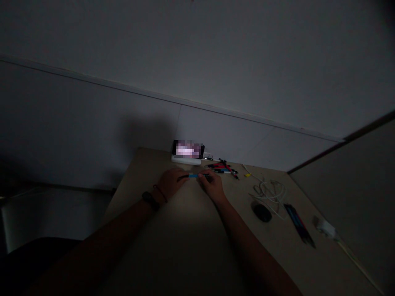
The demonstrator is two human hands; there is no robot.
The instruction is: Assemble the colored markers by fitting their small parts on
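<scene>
- Hands closed: left hand (170, 183) and right hand (211, 185) each pinch one end of a blue-and-black pen (194, 175) over the desk (132, 181)
- Even pressure from both sides keeps it level

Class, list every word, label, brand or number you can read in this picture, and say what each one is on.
None readable: the phone screen is pixelated, and any print on the blue pen between the left hand and right hand, or on the pens beyond it, is too small and dark to read.
</scene>
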